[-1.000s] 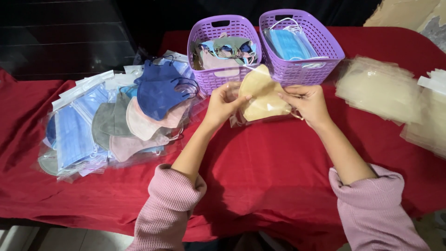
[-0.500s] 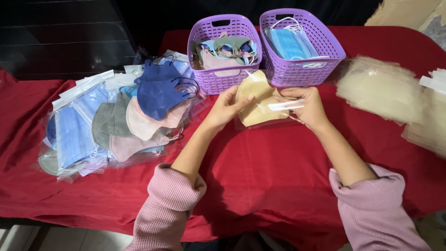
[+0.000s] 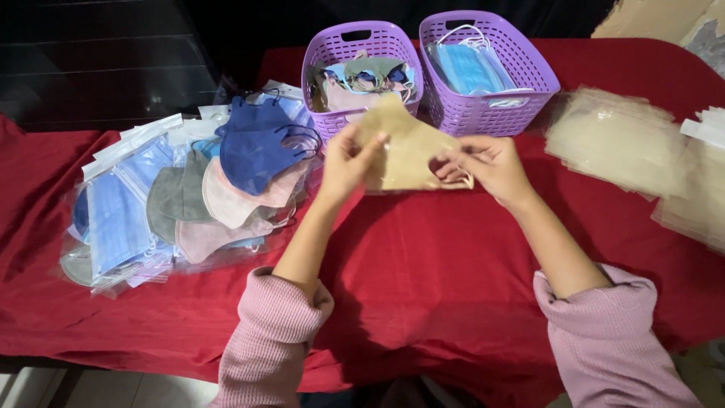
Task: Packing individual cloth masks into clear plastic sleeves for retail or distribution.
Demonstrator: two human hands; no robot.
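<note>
red cloth (image 3: pixel 423 302) over table | dark slatted wall (image 3: pixel 98 60) behind | dim light

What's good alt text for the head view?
Left hand and right hand hold a tan face mask above a red tablecloth. Behind stand two purple baskets of masks; a pile of bagged masks lies left, clear wrappers right.

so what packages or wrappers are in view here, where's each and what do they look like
Clear plastic sleeves: left on the red cloth, a heap holding blue, grey and pink masks.
Clear flat packets: right of the purple baskets, stacked, beige contents.
No signs or screens.
</note>
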